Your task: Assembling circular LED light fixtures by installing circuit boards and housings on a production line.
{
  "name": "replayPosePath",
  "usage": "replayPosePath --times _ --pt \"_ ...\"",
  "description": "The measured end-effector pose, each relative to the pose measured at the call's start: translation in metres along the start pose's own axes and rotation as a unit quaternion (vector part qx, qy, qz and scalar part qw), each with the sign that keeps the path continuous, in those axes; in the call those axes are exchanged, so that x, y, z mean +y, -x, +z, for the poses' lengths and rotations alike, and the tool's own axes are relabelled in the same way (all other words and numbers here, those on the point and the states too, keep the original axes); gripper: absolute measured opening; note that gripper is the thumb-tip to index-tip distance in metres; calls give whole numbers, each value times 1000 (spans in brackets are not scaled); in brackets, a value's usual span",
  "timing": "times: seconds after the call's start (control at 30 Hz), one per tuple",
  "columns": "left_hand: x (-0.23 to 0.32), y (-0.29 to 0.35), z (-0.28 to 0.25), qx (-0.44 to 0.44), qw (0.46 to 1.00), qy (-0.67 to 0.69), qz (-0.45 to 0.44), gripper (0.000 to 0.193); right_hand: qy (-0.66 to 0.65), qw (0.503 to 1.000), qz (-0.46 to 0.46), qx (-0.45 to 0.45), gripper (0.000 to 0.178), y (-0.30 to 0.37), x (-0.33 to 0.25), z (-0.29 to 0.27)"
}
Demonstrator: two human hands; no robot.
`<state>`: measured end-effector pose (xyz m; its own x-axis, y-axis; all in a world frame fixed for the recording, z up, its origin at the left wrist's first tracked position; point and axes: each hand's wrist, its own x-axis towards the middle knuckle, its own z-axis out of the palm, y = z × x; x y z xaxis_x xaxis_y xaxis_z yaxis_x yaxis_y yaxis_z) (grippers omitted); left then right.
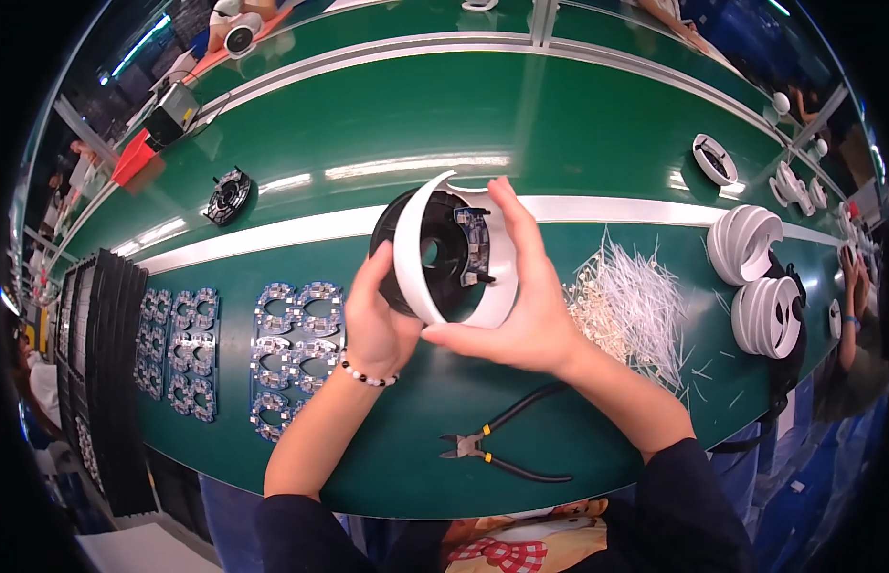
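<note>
Above the middle of the bench I hold a white curved plastic housing [503, 270] together with a black round base [395, 212]. My left hand [376, 320] grips the base from the left; its thumb lies along the edge and its other fingers are hidden behind. My right hand [532, 320] is wrapped round the right side of the white housing, thumb at the lower rim and fingers at the top. Inside the housing, a small blue circuit board [476, 244] stands on the black base. Whether the base is seated in the housing I cannot tell.
Diagonal cutters [473, 446] lie open below my hands. Blue circuit-board panels [296, 334] and black trays [105, 382] are at left. A heap of white strips [640, 306] and stacked white housings [745, 244] sit at right. Beyond the rail lies another black base [229, 197].
</note>
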<state>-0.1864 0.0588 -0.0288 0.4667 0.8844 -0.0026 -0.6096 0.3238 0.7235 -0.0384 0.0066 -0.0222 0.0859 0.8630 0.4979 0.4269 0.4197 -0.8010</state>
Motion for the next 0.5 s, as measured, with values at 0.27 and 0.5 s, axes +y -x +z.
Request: replayPosePath --times 0.27,0.5 --pt "10 -5 -1 -88 973 165 -137 56 102 992 -46 -63 124 4 -11 5" --pt "13 -7 -5 -91 973 126 -169 78 134 984 -88 -83 119 -6 -9 0"
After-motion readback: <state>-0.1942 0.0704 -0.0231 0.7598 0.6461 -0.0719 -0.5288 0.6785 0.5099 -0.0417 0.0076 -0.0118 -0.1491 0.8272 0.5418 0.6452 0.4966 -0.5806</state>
